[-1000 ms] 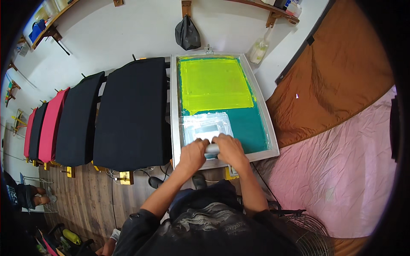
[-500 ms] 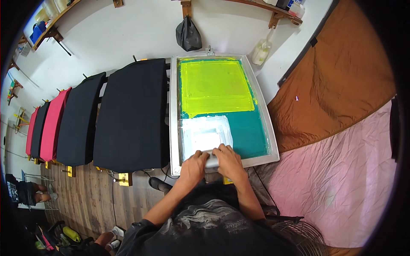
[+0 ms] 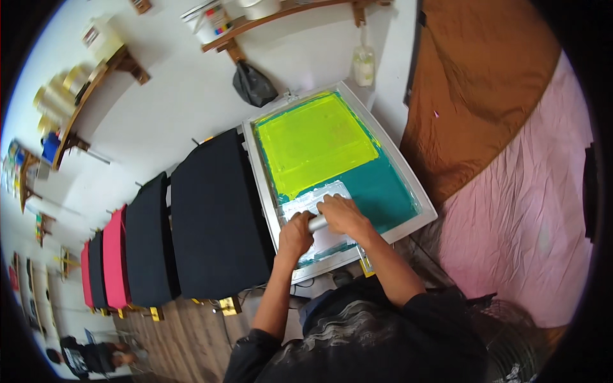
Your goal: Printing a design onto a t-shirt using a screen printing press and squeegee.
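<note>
Grey print (image 3: 348,332) marks the black shirt (image 3: 415,341), while left hand (image 3: 295,236) and right hand (image 3: 343,215) grip a silvery handle (image 3: 317,223).

A silver-grey, smooth, bar-shaped handle (image 3: 317,223) lies roughly parallel to the near edge of a pale grey rectangular frame (image 3: 387,150), over streaky white ink (image 3: 329,241) on its teal mesh (image 3: 384,191), whose far part bears a broad yellow-green ink block (image 3: 316,143).

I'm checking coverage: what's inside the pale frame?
Inside the frame: a yellow-green patch, a white patch and a teal area. What lies beneath the left hand, right hand and grey handle is hidden.
</note>
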